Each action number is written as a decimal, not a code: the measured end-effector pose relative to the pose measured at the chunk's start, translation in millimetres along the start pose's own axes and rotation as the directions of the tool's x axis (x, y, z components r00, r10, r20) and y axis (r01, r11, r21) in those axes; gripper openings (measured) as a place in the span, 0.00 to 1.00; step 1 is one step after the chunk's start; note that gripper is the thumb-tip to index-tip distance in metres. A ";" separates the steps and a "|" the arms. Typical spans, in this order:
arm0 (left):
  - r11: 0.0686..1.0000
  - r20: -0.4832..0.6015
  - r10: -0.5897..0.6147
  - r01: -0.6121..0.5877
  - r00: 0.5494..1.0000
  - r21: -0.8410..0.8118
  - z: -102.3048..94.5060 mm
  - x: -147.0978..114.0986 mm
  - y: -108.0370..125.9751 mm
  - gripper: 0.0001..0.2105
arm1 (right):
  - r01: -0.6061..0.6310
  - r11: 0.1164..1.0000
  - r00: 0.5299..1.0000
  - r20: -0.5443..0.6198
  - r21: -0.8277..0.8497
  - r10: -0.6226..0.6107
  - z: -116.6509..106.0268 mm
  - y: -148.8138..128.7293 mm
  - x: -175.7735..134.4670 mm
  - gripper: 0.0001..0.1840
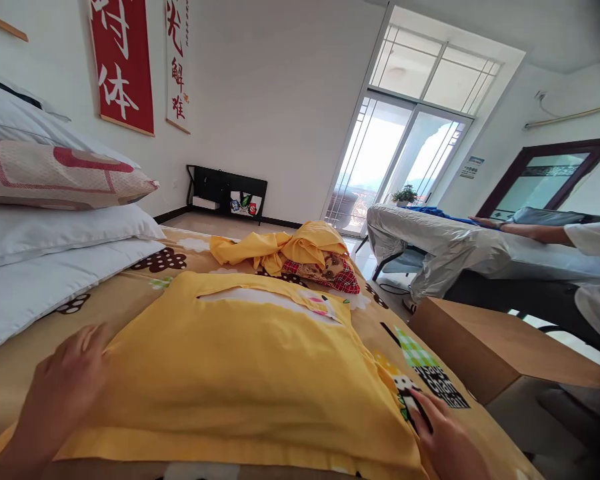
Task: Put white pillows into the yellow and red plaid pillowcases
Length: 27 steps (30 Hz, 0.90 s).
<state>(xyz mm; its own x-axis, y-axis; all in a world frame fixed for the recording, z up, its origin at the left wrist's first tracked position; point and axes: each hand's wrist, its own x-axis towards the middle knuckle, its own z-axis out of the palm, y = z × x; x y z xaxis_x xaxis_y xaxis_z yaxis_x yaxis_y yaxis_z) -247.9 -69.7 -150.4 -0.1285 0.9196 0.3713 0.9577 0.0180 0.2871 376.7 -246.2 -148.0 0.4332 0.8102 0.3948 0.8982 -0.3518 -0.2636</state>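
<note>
A stuffed pillow in a yellow pillowcase (260, 373) lies flat in front of me. A slit across its far part shows white fabric with a pink print. At the pillow's left edge is my left hand (65, 383), somewhat blurred, its fingers bent loosely and apparently not closed on the cloth. My right hand (443, 430) rests by the right edge, thumb and fingers apart, over the patterned bedsheet (180, 257). Beyond the pillow lie a crumpled yellow cloth (300, 243) and a red plaid cushion with a bear print (330, 270).
White pillows (70, 233) and a patterned pillow (65, 175) are stacked at the left. A cardboard box (510, 347) stands by the bed's right side. Farther right, another person's arm (535, 231) reaches over a bed with silvery covering (430, 233). A black shelf (225, 193) stands by the wall.
</note>
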 end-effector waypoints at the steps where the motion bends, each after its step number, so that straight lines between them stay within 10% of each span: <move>1: 0.995 -0.098 0.095 -0.098 0.991 -0.026 -14.8 11.7 32.2 0.31 | 0.066 0.998 0.996 -0.061 0.014 -0.065 -12.3 -21.4 14.8 0.26; 5: 0.754 -0.025 0.631 -0.621 0.775 -0.213 -63.5 68.6 171.0 0.25 | 0.284 0.953 0.945 -0.196 0.105 -0.260 -51.9 -134.8 73.7 0.27; 9: 0.658 -0.020 0.725 -0.701 0.689 -0.275 -53.9 107.8 248.7 0.28 | 0.421 0.896 0.891 -0.249 0.144 -0.379 -41.6 -212.7 111.1 0.26; 13: 0.788 0.234 0.613 -0.563 0.754 -0.250 13.6 106.4 247.9 0.29 | 0.297 0.953 0.953 0.044 0.067 -0.300 30.1 -206.5 115.8 0.30; 18: 0.821 0.394 0.571 -0.513 0.721 -0.250 70.9 95.5 220.0 0.27 | 0.214 0.976 0.907 0.361 0.048 -0.217 95.6 -167.9 97.0 0.31; 23: 0.832 0.416 0.553 -0.507 0.722 -0.226 49.7 100.9 212.1 0.26 | 0.280 0.957 0.829 0.483 0.079 -0.283 62.4 -168.0 114.3 0.31; 27: 0.821 0.321 0.569 -0.544 0.757 -0.172 1.6 136.2 249.6 0.24 | 0.349 0.935 0.791 0.515 0.065 -0.331 5.7 -204.4 167.2 0.32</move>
<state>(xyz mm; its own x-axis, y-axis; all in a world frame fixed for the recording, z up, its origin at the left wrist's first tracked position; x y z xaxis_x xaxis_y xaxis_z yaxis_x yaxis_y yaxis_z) -25.9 60.7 -29.6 0.5305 0.8323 0.1607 0.8121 -0.5533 0.1852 265.1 -36.2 -33.2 0.0070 0.9985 -0.0544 0.9860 -0.0159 -0.1660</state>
